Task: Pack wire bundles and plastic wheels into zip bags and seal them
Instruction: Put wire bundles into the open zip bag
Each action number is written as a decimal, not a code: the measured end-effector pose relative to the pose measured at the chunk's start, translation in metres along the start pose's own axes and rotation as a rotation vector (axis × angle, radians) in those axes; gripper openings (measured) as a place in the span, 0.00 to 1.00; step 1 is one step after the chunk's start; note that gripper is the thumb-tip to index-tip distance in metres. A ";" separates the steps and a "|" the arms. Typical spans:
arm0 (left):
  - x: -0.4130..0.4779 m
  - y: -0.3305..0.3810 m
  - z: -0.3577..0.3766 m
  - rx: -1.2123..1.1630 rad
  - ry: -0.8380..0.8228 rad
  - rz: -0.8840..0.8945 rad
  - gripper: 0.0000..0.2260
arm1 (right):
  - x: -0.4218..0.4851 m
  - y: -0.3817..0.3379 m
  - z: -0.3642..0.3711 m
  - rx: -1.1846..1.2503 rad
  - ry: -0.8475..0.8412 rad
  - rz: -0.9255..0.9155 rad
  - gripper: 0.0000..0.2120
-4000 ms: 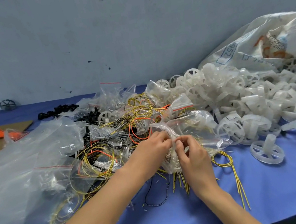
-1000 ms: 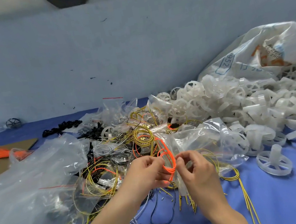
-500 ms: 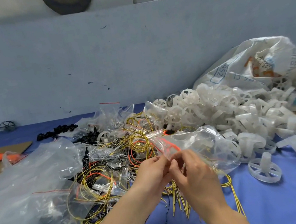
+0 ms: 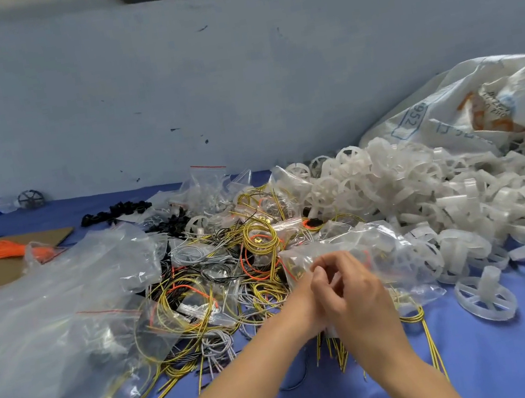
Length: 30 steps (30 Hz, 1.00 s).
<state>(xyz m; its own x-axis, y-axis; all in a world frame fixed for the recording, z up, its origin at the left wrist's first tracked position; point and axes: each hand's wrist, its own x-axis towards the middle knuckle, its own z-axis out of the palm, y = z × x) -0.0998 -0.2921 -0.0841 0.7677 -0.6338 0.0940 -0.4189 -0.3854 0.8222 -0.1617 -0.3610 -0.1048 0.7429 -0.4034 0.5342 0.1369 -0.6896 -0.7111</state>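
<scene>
Honestly, loads left: right hand [image 4: 354, 291] pinches the zip bag [image 4: 385, 244] beside the heaped plastic wheels [image 4: 407, 189]; left hand [image 4: 300, 296] has its grip hidden, can't tell. Most wheels and wire bundles [image 4: 260, 237] lie loose.

- Both bare forearms reach in from the near edge of the desk [image 4: 520, 361], converging toward its middle
- In front, the right hand [image 4: 355, 294] lies back up, fingers curled, pinching the zip bag [image 4: 386, 248]
- Pressed against it, the left hand [image 4: 302, 299] is mostly hidden, its grip unclear
</scene>
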 end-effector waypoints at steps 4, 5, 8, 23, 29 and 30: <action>-0.005 -0.018 -0.009 0.432 -0.039 0.202 0.08 | -0.004 0.007 0.011 -0.037 0.089 0.000 0.05; -0.006 -0.025 -0.014 0.485 -0.086 0.198 0.07 | -0.007 0.008 0.016 -0.041 0.092 -0.009 0.05; -0.020 -0.043 -0.038 0.655 -0.061 0.192 0.06 | -0.015 0.010 0.033 -0.049 0.023 0.020 0.04; -0.035 -0.112 -0.145 1.014 0.247 -0.022 0.14 | -0.025 0.015 0.044 -0.171 -0.108 -0.028 0.13; -0.022 -0.122 -0.132 1.182 0.314 0.034 0.11 | -0.030 0.000 0.041 -0.190 -0.179 -0.089 0.28; -0.022 -0.122 -0.132 1.204 0.315 0.052 0.11 | -0.029 -0.003 0.043 -0.228 -0.221 -0.098 0.30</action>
<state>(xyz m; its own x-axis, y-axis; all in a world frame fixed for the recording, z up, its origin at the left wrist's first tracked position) -0.0014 -0.1425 -0.1124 0.7502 -0.5422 0.3785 -0.5022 -0.8395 -0.2074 -0.1553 -0.3216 -0.1376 0.8609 -0.2058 0.4652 0.0830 -0.8454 -0.5276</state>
